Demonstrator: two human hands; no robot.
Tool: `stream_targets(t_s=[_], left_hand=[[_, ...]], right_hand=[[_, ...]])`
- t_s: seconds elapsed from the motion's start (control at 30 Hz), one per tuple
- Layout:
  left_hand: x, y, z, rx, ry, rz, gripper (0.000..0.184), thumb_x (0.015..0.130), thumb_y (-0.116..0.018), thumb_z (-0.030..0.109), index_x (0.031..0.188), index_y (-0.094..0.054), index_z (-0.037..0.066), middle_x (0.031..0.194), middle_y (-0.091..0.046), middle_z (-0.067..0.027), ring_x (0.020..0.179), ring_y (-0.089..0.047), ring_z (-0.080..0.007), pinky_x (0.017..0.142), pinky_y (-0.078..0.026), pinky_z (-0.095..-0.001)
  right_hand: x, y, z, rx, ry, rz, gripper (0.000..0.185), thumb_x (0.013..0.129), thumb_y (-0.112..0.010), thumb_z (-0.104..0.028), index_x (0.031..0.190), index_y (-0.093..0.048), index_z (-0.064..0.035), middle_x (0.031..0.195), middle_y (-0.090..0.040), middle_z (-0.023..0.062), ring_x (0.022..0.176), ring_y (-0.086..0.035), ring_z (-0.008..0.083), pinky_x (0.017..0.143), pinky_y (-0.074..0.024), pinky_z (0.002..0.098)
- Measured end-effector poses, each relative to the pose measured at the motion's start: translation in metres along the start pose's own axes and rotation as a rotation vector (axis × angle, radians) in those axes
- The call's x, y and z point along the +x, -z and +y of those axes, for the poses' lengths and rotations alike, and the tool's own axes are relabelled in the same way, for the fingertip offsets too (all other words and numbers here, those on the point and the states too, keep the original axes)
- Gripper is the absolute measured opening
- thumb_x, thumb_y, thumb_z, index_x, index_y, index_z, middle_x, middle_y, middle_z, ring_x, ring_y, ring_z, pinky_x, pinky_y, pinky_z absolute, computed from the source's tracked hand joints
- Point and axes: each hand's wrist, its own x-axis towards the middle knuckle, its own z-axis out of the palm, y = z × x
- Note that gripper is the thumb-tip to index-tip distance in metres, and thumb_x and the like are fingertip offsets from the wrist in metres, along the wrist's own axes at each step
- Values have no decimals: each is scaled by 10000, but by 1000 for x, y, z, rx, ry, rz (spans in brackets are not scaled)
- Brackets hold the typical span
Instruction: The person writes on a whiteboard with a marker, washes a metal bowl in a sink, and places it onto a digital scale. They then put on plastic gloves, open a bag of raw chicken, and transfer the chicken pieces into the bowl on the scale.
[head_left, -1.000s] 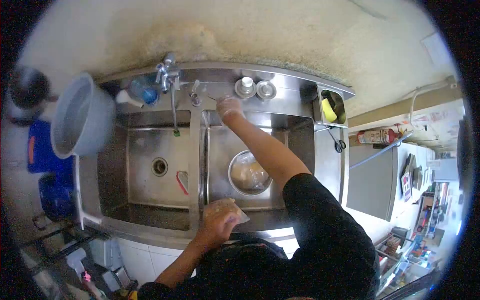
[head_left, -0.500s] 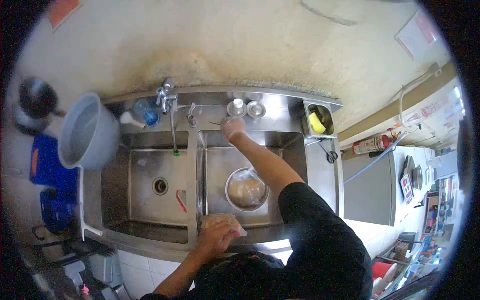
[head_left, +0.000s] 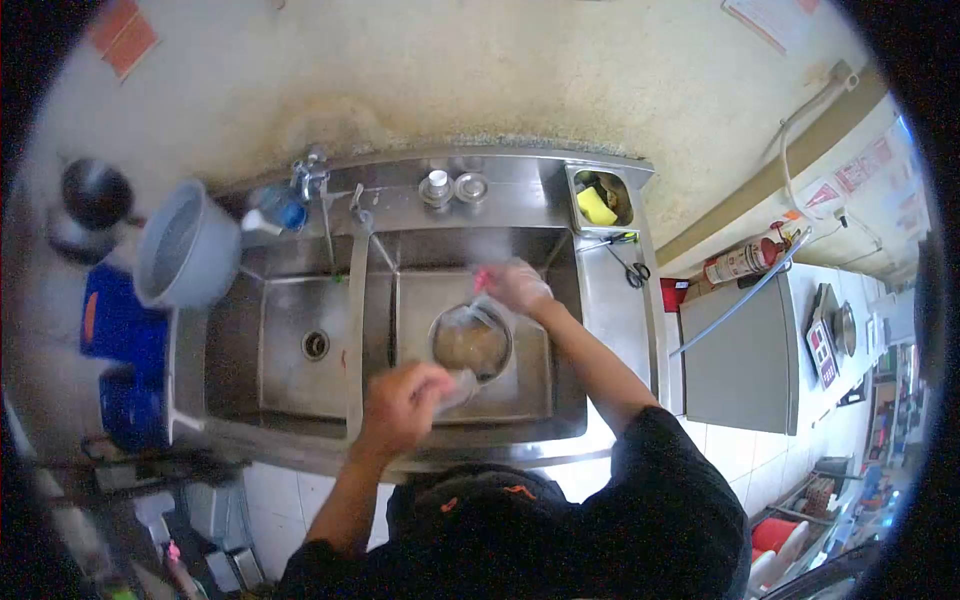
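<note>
Over the right sink basin (head_left: 540,395), my right hand (head_left: 522,288), in a thin clear glove, is closed around a small pink-handled tool (head_left: 484,279). A pale streak below the handle is too blurred to tell its kind. My left hand (head_left: 398,408) is at the basin's near left side, its fingers closed on a clear plastic bag (head_left: 458,390). What the bag contains is hard to make out. Between and beyond my hands sits a round metal bowl (head_left: 509,352) holding pale brownish food (head_left: 468,346) with clear plastic over it.
The left basin (head_left: 290,375) has a drain, with a tap (head_left: 310,178) behind. On the back ledge stand two small metal containers (head_left: 471,188) and a tray (head_left: 573,200) with a yellow sponge (head_left: 597,207). Black-handled scissors (head_left: 637,274) lie right; a grey tub (head_left: 185,250) stands left.
My right hand has come back from the rear ledge to above the bowl, with the pink handle now showing. My left hand has risen from the front edge toward the bowl, holding plastic.
</note>
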Motion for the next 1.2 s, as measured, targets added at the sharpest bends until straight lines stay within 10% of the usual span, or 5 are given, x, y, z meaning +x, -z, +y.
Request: stream_targets(t_s=[0.13,0.3,0.43,0.6,1.2], left_hand=[[9,-18,33,-39,-198,185,58,870,-652,72,879,-666,17,797,-689,-112,707,-674,-181,653,-518,-313],[24,-45,79,-115,-207,194,101,898,-676,111,895,-674,10,760,-691,-63,692,-630,-85,610,-485,-254],[34,-57,112,-140,-247,140,96,866,-705,91,898,-718,1,765,-714,-64,683,-638,-82,629,-498,-243],[37,-55,147,-13,-388,46,81,846,-692,25,909,-726,-14,846,-732,-82,779,-682,-120,721,-537,-262],[8,-75,202,-61,-369,22,87,851,-653,10,886,-718,-34,863,-734,-107,827,-704,-154,781,-559,-304]], right_hand=[[-85,17,1,-74,167,210,216,898,-595,-213,1026,-671,-57,822,-690,139,741,-669,309,697,-540,404],[-167,96,-35,1144,-113,73,402,864,-658,-59,1260,-602,-97,926,-628,-5,813,-571,73,757,-497,238],[-225,152,-45,819,-128,2,380,895,-674,-119,1267,-597,-100,976,-597,-33,869,-553,72,760,-498,251],[-272,242,-103,-171,130,91,713,752,-758,-544,1236,-611,-41,1027,-641,218,1014,-601,384,897,-476,434],[-258,305,-185,-670,317,-227,492,813,-716,-369,1238,-648,-130,895,-673,168,875,-650,344,784,-518,438]])
